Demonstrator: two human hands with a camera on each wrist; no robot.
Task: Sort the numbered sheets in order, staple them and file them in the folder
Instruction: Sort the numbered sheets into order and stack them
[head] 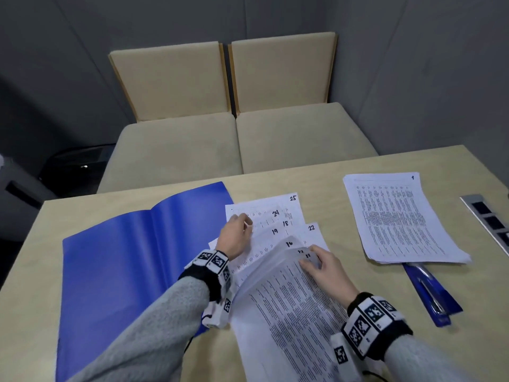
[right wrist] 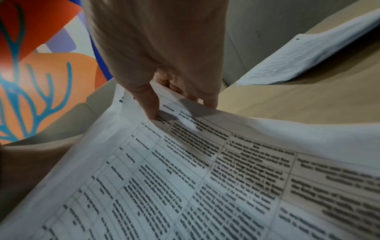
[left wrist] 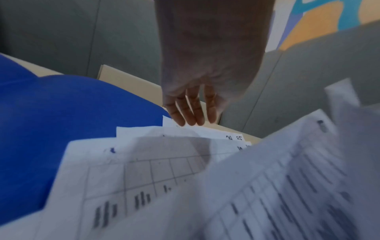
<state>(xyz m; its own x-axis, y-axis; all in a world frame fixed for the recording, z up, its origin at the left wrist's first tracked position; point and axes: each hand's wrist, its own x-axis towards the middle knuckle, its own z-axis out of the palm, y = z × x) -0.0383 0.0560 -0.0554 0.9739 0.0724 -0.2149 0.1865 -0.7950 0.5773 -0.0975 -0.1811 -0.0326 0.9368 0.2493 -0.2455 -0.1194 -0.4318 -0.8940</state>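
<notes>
Grey panelled walls [head: 82, 51]; two beige cushioned seats [head: 239, 139]; pale wood table [head: 33, 257].

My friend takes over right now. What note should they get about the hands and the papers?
Left hand: flat fingers press the spread sheets.
Right hand: lifts the corners of some sheets.
Neat pile, numbered 1 on top, lies at the right, over a blue stapler.
Blue folder lies open at the left.
Left to do: finish sorting, staple, file.

Open folder [head: 115, 257] lay left on the table [head: 330, 172]; fanned sheets [head: 278, 224] centre; sorted stack [head: 399, 219] right, overlapping a stapler [head: 429, 293].
</notes>
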